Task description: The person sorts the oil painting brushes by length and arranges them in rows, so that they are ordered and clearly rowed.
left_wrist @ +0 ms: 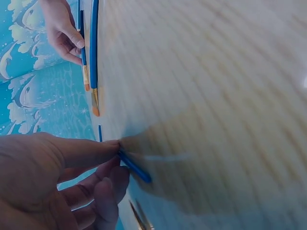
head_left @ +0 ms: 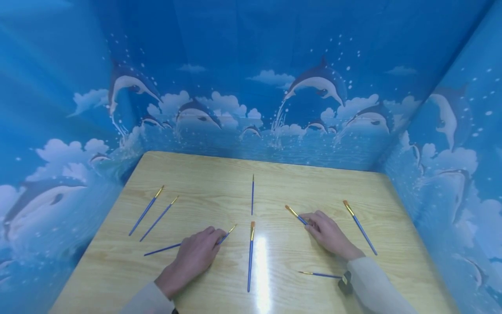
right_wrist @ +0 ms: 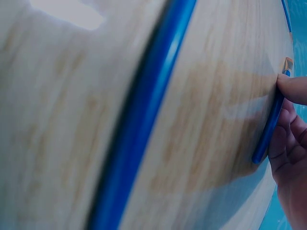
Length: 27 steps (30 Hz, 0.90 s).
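- Left hand (head_left: 198, 252) pinches left brush (head_left: 230, 231); right hand (head_left: 325, 232) pinches right brush (head_left: 294, 213)
- Wood-grain table (head_left: 196, 176), dolphin-printed backdrop (head_left: 235, 43)
- Bristles-first, left brush slants far-right; right brush, far-left

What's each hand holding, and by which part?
Left hand holds a thin-tipped brush, right hand a flat-tipped brush; each is pinched by its blue handle.

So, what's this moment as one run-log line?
left hand: pinches fine-tipped blue paintbrush; right hand: pinches flat-tipped blue paintbrush; pale wooden table: more blue paintbrushes
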Motion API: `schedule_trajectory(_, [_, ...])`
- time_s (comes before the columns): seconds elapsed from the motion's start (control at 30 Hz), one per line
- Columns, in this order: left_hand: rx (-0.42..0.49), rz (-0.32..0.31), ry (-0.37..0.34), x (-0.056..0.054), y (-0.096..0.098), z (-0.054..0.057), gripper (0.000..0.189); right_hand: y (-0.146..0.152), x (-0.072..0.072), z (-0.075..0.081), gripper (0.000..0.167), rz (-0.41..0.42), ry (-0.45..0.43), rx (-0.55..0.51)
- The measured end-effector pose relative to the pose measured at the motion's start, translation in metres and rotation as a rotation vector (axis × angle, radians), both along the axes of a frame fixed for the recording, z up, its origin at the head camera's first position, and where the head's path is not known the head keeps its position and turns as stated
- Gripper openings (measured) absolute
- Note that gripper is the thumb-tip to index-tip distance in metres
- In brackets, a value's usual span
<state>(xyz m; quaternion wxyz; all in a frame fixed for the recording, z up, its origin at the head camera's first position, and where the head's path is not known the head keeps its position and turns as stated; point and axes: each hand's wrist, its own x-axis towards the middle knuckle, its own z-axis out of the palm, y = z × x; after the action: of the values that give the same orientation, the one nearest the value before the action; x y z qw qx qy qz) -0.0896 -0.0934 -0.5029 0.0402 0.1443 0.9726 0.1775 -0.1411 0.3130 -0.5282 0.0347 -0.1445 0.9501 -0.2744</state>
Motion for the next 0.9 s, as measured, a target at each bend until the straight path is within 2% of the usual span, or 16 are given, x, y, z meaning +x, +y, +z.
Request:
schedule_trajectory(0.47, [-0.139,-0.067,-0.052,-0.003,0.007,0.010,0.032,0.001,0.000,-0.002,0.038,0.010,0.010,-0.005])
schedule_trajectory(0.57, [-0.175,-0.084,-0.041,-0.003,0.010,0.012,0.031,0.002,0.000,-0.003,0.038,0.002,0.006,0.000])
schedule_trajectory(0.73, [-0.258,-0.122,0.017,-0.002,0.016,0.013,0.030,0.002,-0.001,-0.004,0.038,-0.005,0.002,0.007])
schedule_trajectory(0.9, [-0.274,-0.121,0.046,0.000,0.020,0.009,0.026,0.002,-0.002,-0.004,0.038,-0.001,-0.001,0.002])
